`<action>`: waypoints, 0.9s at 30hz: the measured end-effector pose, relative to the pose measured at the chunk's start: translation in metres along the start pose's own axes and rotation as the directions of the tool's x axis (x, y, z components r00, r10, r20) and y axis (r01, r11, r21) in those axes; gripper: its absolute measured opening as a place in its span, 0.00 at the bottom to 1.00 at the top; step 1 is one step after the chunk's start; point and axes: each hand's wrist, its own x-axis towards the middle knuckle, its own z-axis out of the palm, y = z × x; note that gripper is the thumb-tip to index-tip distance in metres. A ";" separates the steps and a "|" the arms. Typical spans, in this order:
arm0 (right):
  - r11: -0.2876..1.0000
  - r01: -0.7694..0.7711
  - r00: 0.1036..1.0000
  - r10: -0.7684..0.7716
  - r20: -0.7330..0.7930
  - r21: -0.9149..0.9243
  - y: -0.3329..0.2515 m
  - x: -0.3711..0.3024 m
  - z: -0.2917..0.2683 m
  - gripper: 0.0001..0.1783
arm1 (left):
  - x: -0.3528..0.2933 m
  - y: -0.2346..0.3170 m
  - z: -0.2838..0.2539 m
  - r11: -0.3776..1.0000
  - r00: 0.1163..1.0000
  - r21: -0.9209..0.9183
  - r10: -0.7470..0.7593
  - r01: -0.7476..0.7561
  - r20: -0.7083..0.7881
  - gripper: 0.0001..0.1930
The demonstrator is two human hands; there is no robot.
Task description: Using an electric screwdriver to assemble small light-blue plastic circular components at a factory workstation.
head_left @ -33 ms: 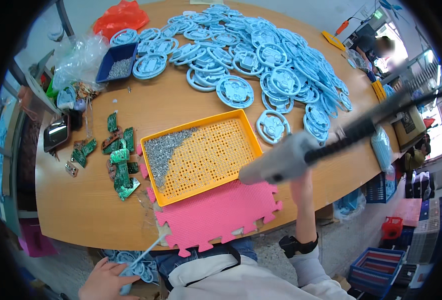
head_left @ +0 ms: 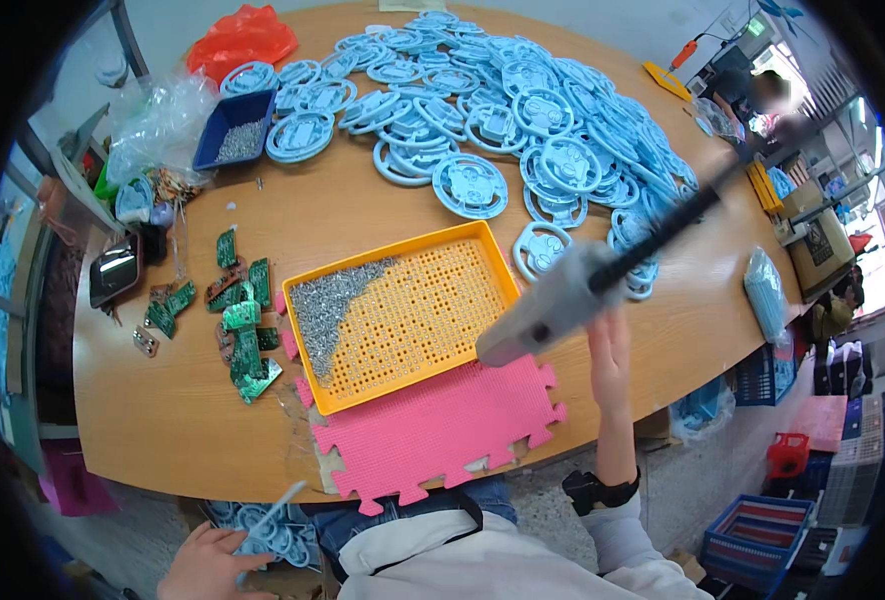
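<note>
My left hand (head_left: 203, 568) is low at the left, beyond the table's front edge, its fingers closed around a light-blue plastic wheel (head_left: 285, 502) seen edge-on and partly blurred. Just under it lies a heap of similar light-blue parts (head_left: 288, 540). Over the table's right side, my right hand (head_left: 609, 352) is raised with its fingers stretched out, holding nothing that I can see. A hanging grey electric screwdriver (head_left: 548, 305) covers part of the view beside its fingertips. Left of the screwdriver, a yellow perforated tray (head_left: 418, 310) holds small silver screws (head_left: 323, 305) and rests partly on a pink foam mat (head_left: 433, 430).
A large pile of light-blue wheels (head_left: 543, 110) covers the table's far side. Green circuit boards (head_left: 246, 350) lie left of the tray. A dark blue bin (head_left: 233, 130) of metal bits stands at the far left, near a red plastic bag (head_left: 243, 40). Another person (head_left: 753, 95) is far right.
The screwdriver and its cable have swung slightly, the cable end toward the left. My right fingers now show stretched out. The wheel at my left hand has moved down and left.
</note>
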 end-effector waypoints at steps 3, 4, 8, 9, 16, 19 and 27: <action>0.964 -0.181 0.969 0.142 -0.201 -0.194 0.021 0.002 -0.026 0.16 | 0.001 0.001 -0.003 0.979 0.972 -0.051 -0.203 0.198 -0.117 0.26; 0.897 -0.191 0.972 0.116 -0.204 -0.399 0.029 0.004 -0.033 0.14 | 0.011 0.003 -0.013 0.968 0.947 -0.135 -0.238 0.212 -0.218 0.24; 0.641 -0.062 0.997 0.000 -0.080 -0.765 0.056 -0.008 -0.070 0.11 | 0.108 -0.027 -0.084 0.952 0.918 -0.275 -0.221 0.130 -0.329 0.16; 0.612 -0.065 0.997 0.012 -0.073 -0.788 0.057 -0.011 -0.070 0.13 | 0.141 -0.045 -0.092 0.975 0.845 -0.223 -0.134 0.018 -0.518 0.15; 0.623 -0.032 0.999 0.015 -0.029 -0.782 0.052 -0.002 -0.059 0.12 | 0.306 -0.176 -0.161 0.878 0.561 0.211 -0.076 0.429 -0.824 0.33; 0.583 -0.004 1.000 0.027 0.014 -0.813 0.060 -0.002 -0.068 0.09 | 0.343 -0.186 -0.181 0.863 0.623 0.175 -0.188 0.474 -0.760 0.30; 0.603 0.052 0.998 -0.068 0.013 -0.796 0.067 -0.009 -0.079 0.07 | 0.276 -0.148 -0.185 0.896 0.262 0.379 0.318 0.232 -0.911 0.06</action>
